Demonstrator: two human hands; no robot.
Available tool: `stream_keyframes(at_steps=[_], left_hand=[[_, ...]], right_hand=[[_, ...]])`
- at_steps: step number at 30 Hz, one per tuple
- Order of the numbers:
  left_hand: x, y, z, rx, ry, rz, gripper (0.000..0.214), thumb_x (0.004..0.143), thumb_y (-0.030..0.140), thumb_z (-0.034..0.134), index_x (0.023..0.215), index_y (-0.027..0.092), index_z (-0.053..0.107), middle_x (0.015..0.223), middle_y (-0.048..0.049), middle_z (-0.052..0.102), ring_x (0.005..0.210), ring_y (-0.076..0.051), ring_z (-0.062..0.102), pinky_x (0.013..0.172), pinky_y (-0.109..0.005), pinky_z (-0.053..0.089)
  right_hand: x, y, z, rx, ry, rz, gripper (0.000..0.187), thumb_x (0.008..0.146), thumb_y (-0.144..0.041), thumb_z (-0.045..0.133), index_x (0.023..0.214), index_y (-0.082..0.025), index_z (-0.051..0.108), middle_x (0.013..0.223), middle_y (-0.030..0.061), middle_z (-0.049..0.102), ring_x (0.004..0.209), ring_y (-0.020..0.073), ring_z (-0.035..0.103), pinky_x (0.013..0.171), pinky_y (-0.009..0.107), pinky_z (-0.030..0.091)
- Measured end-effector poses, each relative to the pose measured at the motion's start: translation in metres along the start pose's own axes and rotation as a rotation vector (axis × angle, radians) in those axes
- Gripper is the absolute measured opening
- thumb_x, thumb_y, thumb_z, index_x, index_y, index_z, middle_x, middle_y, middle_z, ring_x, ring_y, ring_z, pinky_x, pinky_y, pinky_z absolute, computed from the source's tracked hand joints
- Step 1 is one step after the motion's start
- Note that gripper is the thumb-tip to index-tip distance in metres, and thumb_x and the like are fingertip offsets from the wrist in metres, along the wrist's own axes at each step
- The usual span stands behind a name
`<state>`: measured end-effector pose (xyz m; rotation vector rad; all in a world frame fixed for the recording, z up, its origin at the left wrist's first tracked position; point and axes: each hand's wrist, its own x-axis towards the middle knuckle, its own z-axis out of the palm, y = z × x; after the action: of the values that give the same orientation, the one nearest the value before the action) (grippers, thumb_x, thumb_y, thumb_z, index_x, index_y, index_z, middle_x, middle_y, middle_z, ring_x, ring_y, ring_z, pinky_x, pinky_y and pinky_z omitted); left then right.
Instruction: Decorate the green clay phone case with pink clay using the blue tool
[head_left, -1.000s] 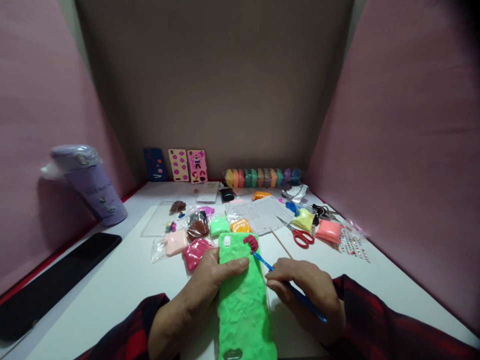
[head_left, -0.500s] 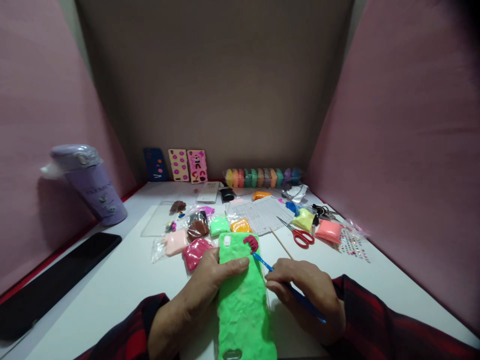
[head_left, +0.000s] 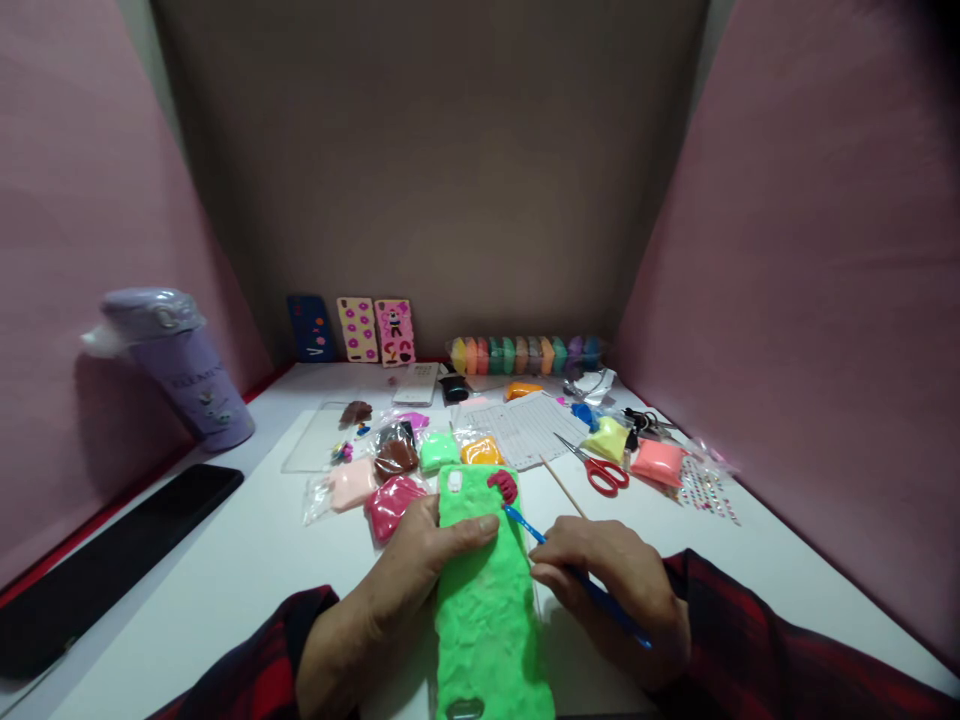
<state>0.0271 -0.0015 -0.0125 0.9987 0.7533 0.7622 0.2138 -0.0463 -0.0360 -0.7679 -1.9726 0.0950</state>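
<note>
Now the left hand (head_left: 394, 575) grips the green case (head_left: 487, 620) between the hands over the table (head_left: 240, 560), thumb across its front, other fingers mostly hidden. The right hand's (head_left: 622, 565) fingers close around a blue tool (head_left: 527, 525), its tip just below the red clay (head_left: 505, 488) on the case.

Dim toward back wall (head_left: 427, 180), brighter over white tabletop (head_left: 225, 560). Seems lit from above; casts shadow of tumbler (head_left: 195, 385) on left wall (head_left: 67, 200), darkens under right hand (head_left: 611, 590). Shows small glare on plastic bags (head_left: 394, 505). Stretches wide-angle at edges, elongating phone (head_left: 120, 560). Goes black at top right corner. Too soft to read writing on paper (head_left: 517, 430)
</note>
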Motion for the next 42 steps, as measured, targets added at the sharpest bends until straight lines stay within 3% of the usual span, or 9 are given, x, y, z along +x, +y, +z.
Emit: stream_keyframes(at_steps=[25,42], left_hand=[[-0.0018,0.0009,0.0033,-0.032,0.018,0.026,0.030,0.071,0.025,0.073,0.094,0.008,0.062,0.078,-0.0114,0.066,0.060,-0.016,0.059,0.060,-0.028,0.051],[-0.0015,0.0033,0.0030,-0.034,0.018,0.000,0.030,0.065,0.027,0.078,0.085,0.009,0.064,0.074,-0.0087,0.063,0.059,-0.015,0.058,0.058,-0.026,0.050]], right_hand=[[0.0003,0.0011,-0.0003,0.021,-0.020,-0.010,0.007,0.090,-0.012,0.056,0.086,-0.015,0.061,0.065,0.0004,0.059,0.059,0.0117,0.054,0.057,0.025,0.038],[-0.0010,0.0000,0.0003,0.020,-0.010,-0.011,0.011,0.093,-0.018,0.053,0.086,-0.018,0.062,0.064,0.0007,0.061,0.058,0.0129,0.056,0.056,0.026,0.039]])
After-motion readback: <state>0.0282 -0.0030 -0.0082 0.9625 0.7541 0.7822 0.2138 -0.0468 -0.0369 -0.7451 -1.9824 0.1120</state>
